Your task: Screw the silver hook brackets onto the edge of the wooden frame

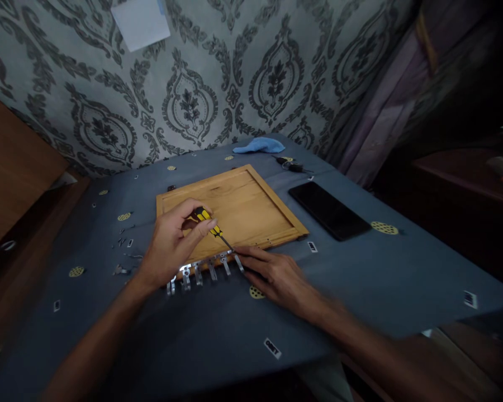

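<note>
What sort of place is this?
Probably a room in a home, not a workshop: damask-patterned wallpaper, a gathered purple curtain, and a pineapple-print cloth under the work.

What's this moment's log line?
left hand: holding screwdriver; right hand: at metal hook rail; rail: along near edge of wooden panel

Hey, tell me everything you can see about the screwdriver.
The screwdriver has a yellow-and-black handle, seemingly plastic, and a thin, straight shaft that looks like metal. The left hand grips the handle. It slants down over the wooden board, its tip by the hook rail and the right hand. Whether it sits in a screw is too small to tell.
</note>
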Available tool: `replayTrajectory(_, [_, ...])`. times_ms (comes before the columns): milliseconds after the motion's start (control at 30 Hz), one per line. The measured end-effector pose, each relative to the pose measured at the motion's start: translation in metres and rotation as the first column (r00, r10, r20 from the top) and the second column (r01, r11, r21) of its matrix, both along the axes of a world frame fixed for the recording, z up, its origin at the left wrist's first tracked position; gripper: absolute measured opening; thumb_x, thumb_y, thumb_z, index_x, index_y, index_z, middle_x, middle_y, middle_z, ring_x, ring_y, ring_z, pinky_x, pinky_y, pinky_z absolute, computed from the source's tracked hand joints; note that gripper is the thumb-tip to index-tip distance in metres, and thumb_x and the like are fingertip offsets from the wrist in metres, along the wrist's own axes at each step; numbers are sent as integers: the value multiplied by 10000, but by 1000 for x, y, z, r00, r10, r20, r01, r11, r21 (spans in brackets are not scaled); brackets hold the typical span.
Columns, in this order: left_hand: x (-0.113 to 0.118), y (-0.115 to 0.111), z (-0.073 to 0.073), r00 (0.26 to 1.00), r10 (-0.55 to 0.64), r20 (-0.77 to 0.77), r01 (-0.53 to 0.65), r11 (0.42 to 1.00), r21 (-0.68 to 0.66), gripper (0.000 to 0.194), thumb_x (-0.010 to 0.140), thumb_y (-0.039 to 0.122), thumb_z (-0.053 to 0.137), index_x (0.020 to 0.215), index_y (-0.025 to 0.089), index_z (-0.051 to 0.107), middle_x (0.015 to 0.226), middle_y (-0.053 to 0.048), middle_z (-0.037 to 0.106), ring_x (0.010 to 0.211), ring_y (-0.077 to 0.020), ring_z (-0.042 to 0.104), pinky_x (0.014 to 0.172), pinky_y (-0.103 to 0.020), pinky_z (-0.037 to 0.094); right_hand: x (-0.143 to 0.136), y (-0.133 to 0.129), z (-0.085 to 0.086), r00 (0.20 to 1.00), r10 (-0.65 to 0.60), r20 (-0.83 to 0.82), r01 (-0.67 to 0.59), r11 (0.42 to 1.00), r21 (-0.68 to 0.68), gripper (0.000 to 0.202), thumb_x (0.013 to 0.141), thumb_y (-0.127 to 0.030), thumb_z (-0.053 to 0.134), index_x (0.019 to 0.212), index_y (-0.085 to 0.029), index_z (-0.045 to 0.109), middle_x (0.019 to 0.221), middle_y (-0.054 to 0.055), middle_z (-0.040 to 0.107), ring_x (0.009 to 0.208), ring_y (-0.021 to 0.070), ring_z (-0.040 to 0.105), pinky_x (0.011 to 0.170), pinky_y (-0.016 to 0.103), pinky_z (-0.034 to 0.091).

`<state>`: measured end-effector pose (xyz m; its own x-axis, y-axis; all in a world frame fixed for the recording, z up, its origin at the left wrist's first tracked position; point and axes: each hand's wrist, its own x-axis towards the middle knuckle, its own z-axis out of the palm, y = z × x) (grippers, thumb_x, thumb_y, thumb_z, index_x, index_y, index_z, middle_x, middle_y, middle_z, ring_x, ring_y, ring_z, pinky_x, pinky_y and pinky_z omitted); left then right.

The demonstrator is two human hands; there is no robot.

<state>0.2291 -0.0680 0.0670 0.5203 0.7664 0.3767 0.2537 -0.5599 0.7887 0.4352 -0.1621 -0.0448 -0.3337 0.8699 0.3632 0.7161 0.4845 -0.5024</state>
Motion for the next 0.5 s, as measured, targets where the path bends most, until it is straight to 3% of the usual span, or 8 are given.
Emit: replayTrajectory(500, [-1, -4, 2, 999, -17, -51, 20, 998, 59, 123, 920, 298, 671, 981, 192, 678, 925, -26, 713, 777, -133, 674, 710, -239, 550, -1, 0, 2, 998, -25, 51, 24, 1000, 20, 440, 941, -88, 593, 1347, -234, 677, 1362, 101, 701, 1071, 247, 757, 846, 359, 651])
